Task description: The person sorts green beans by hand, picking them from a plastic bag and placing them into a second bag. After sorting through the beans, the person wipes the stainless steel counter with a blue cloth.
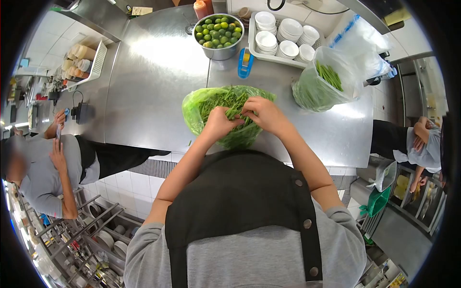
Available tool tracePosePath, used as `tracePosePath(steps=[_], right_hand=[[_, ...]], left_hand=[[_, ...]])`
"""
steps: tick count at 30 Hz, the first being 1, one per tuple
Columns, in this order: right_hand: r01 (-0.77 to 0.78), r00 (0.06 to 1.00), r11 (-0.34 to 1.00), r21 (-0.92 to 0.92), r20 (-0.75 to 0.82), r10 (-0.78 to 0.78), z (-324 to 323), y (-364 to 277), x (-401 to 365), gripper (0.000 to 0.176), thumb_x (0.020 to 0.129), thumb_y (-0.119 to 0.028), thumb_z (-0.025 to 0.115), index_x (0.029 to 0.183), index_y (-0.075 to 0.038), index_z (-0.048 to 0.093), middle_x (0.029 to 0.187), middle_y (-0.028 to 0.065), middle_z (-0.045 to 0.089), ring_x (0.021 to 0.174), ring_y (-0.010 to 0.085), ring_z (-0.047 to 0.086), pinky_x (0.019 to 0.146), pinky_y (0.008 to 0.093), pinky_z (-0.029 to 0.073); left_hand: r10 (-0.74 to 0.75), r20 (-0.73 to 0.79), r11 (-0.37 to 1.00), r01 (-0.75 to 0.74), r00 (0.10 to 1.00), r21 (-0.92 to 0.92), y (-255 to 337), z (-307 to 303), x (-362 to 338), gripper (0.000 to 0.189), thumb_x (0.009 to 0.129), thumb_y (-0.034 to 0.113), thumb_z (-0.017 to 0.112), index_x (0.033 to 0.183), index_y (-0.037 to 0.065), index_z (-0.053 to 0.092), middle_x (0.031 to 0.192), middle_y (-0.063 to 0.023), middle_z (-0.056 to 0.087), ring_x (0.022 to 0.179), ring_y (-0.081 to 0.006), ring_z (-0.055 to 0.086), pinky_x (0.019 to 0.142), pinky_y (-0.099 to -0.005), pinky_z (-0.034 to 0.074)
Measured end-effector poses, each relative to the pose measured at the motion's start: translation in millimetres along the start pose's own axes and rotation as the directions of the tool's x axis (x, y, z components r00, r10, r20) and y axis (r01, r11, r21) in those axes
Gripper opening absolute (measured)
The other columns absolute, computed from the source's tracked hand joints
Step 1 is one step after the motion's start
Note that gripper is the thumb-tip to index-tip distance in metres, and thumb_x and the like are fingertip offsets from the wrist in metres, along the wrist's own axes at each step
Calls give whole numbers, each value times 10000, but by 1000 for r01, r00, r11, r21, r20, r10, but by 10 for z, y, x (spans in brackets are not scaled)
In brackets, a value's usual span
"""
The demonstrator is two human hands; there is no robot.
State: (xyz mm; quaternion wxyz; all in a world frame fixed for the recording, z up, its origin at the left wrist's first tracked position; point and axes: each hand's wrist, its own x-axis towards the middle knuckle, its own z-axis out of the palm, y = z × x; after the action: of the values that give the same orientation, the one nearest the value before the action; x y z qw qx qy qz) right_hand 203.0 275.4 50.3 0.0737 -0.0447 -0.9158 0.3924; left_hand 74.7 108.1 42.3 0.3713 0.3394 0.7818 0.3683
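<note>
A green plastic bag [192,113] lies wide open on the steel counter in front of me, full of thin green vegetable stems [216,102]. Over its middle, my left hand [222,122] is closed with its fingers pinched on some of the stems. Close beside it, my right hand [261,114] is also pinched, its fingertips at the same stems. Exactly which pieces each hand grips is partly hidden by the fingers. To the right stands a clear plastic bag [307,96] with cut green pieces [329,77] inside.
Behind the green bag stand a metal pot of limes [218,34], a blue tape dispenser [245,65] and a white tray [283,60] of stacked small dishes. One person [57,158] with a phone is at left; another person [422,139] stands at right.
</note>
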Motion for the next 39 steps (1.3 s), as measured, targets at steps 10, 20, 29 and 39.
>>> tracePosePath(steps=[10,20,29,39], right_hand=[[-199,979,857,475,50,200,-166,-149,42,119,853,8,739,971,11,745,862,54,692,771,117,657,688,284,518],[-219,934,535,816,17,357,-165,-171,57,34,914,17,682,940,3,664,895,62,713,798,120,703,738,262,581],[-207,940,598,774,-13,341,-106,-269,87,46,878,29,694,913,8,673,897,67,722,782,113,692,687,258,551],[55,990,991,121,-134,-38,-166,-399,72,46,860,-18,664,887,14,647,856,150,615,830,354,619,738,421,505]], left_hand=[[41,-106,984,-59,993,-169,45,-97,-114,223,803,162,847,915,-8,757,759,-101,735,686,-128,647,679,-328,530],[37,-143,938,-84,989,-335,162,-101,-169,209,838,160,831,933,-15,767,808,-77,758,715,-111,660,685,-305,533],[145,-112,966,-165,983,-199,202,-262,-246,228,884,188,789,987,-13,760,811,-138,752,693,-174,675,688,-343,532],[87,8,995,-87,996,-42,262,-325,-349,252,908,220,774,1001,-13,750,839,-80,750,727,-113,640,682,-328,524]])
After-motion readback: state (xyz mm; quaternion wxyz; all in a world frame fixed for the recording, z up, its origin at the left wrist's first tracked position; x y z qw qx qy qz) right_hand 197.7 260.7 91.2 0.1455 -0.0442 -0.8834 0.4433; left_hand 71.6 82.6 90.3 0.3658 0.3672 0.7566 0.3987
